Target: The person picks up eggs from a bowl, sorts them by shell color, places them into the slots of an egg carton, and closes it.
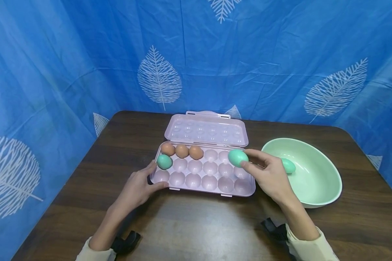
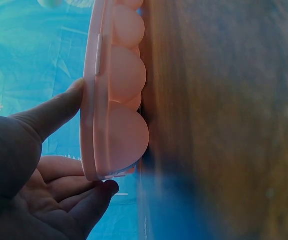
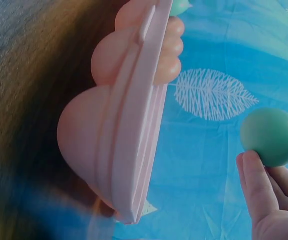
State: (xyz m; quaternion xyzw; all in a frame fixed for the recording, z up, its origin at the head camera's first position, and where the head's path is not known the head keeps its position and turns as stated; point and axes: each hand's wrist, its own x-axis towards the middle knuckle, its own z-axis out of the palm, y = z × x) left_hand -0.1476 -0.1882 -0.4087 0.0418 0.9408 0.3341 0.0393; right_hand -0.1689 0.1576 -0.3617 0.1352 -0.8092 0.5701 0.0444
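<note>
A pale pink plastic egg carton [image 1: 210, 182] lies on the table with its lid [image 1: 206, 131] folded back. Three brown eggs [image 1: 182, 151] fill the left end of its back row, and a green egg [image 1: 164, 162] sits at the left of the middle row. My left hand [image 1: 138, 187] grips the carton's front left corner, thumb [image 2: 58, 111] against the front rim and fingers round the left end. Between thumb and fingertips my right hand [image 1: 274, 177] pinches another green egg [image 1: 237, 158], raised above the carton's right end.
To the right stands a light green bowl [image 1: 320, 181] with a green egg [image 1: 288, 166] in it, partly hidden by my right hand. The dark wooden table [image 1: 196, 224] ends at a blue curtain [image 1: 248, 54] with white leaf prints.
</note>
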